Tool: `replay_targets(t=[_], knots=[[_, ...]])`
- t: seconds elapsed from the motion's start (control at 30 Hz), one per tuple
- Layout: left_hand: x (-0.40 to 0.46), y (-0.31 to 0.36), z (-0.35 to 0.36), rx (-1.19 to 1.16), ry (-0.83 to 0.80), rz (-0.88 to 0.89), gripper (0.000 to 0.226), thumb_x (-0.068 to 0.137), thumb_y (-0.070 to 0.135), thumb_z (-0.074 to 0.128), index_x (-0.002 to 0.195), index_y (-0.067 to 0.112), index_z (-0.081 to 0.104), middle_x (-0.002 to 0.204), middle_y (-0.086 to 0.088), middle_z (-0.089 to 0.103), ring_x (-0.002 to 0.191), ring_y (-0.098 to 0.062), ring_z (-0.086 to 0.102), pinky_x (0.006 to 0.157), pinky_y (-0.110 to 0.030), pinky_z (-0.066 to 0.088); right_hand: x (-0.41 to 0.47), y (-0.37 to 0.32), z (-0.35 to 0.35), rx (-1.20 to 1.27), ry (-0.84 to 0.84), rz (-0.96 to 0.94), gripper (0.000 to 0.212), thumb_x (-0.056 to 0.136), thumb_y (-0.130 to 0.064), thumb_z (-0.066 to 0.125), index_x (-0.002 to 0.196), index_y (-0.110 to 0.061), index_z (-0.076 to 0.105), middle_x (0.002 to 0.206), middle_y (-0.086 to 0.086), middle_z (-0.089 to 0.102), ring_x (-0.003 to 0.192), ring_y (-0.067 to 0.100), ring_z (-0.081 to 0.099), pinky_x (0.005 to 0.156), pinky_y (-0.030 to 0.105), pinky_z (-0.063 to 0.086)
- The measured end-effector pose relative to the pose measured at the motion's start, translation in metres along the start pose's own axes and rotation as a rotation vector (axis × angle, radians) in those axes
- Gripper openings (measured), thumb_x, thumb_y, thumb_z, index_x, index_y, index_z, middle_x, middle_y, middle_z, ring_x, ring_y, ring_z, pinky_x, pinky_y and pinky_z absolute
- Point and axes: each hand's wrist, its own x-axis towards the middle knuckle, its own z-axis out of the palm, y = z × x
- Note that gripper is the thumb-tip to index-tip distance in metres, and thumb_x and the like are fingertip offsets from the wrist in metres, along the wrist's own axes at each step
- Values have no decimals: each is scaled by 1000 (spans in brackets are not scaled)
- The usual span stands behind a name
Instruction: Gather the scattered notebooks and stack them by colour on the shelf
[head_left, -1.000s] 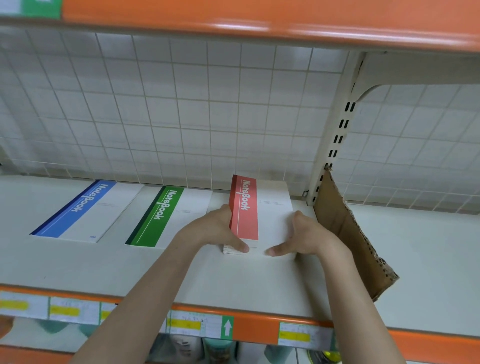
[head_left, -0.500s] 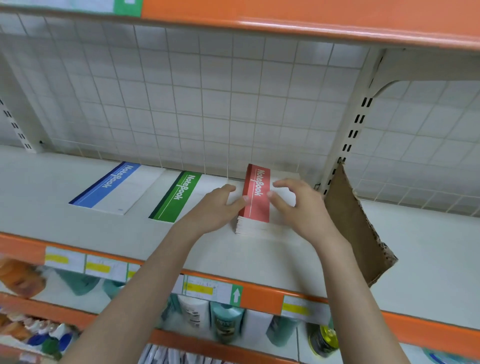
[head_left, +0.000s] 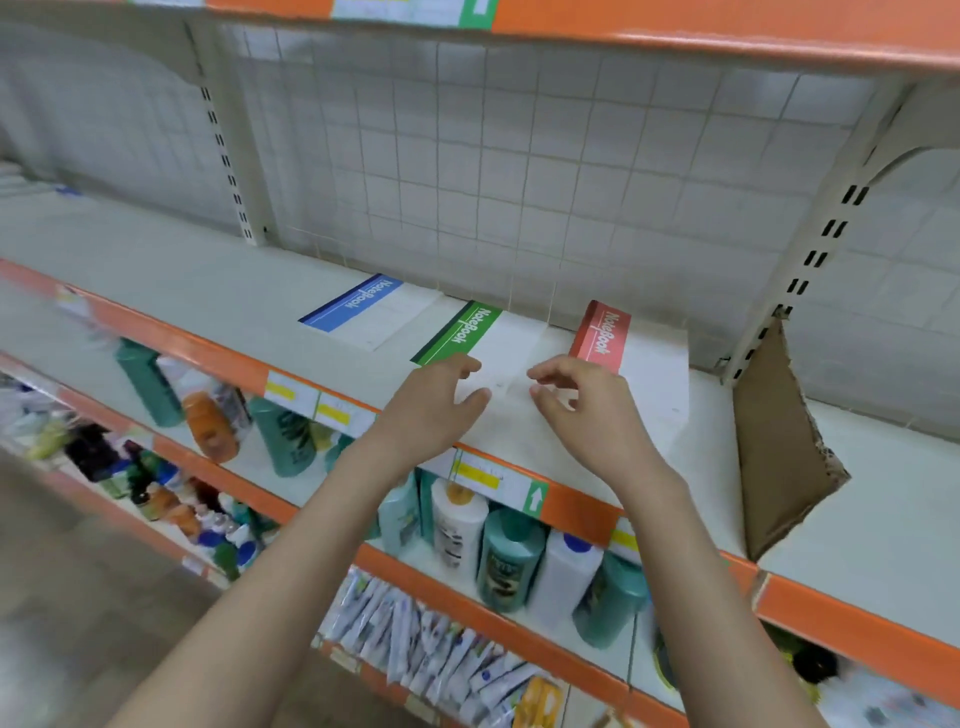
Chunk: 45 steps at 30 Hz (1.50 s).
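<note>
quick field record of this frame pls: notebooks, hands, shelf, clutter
notebooks: blue notebook, green notebook, red notebook stack, side by side in that order from left to right along the back of the shelf
shelf: white shelf board with orange front edge
left hand: left hand hovers in front of the green notebook, fingers loosely curled, holds nothing
right hand: right hand hovers in front of the red notebook stack, fingers loosely curled, holds nothing
clutter: torn cardboard piece leaning right of the red stack
below: bottles on the lower shelf
</note>
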Motion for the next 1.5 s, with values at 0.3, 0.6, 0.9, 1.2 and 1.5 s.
replay_targets(t=[0.3, 0.6, 0.9, 1.2, 1.5], knots=[[-69, -40, -44, 67, 119, -134, 35, 96, 27, 51, 129, 16, 52, 131, -4, 56, 115, -17, 55, 84, -20, 38, -8, -49, 61, 109, -209, -88, 14, 88, -15, 62, 98, -19, 70, 97, -6, 69, 91, 7, 61, 83, 14, 44], [-127, -101, -90, 68, 266, -305, 34, 96, 26, 51, 128, 15, 54, 129, -1, 58, 115, -15, 54, 88, -20, 39, -5, -108, 142, 191, -443, -213, 13, 90, -17, 60, 100, -18, 69, 91, -10, 64, 85, 0, 58, 70, -3, 36], [-209, -208, -128, 73, 337, -580, 30, 94, 23, 53, 122, 14, 59, 120, -3, 64, 98, -17, 62, 78, -23, 43, -24, -182, 274, 183, -714, -338, 12, 91, -21, 58, 100, -26, 65, 89, -18, 59, 78, -12, 51, 66, -1, 38], [-301, -331, -185, 54, 294, -953, 25, 92, 20, 53, 109, 2, 59, 110, -16, 64, 99, -31, 60, 81, -31, 47, -58, -271, 406, 104, -986, -382, 22, 94, -16, 52, 112, -14, 63, 108, 3, 65, 93, 13, 58, 86, 30, 49], [-352, -403, -237, -24, 363, -1090, 26, 93, 23, 52, 114, 11, 60, 110, -8, 65, 102, -26, 61, 80, -24, 42, -72, -337, 500, 120, -1126, -436, 20, 94, -20, 55, 112, -18, 61, 96, -6, 61, 86, 6, 56, 73, 19, 42]])
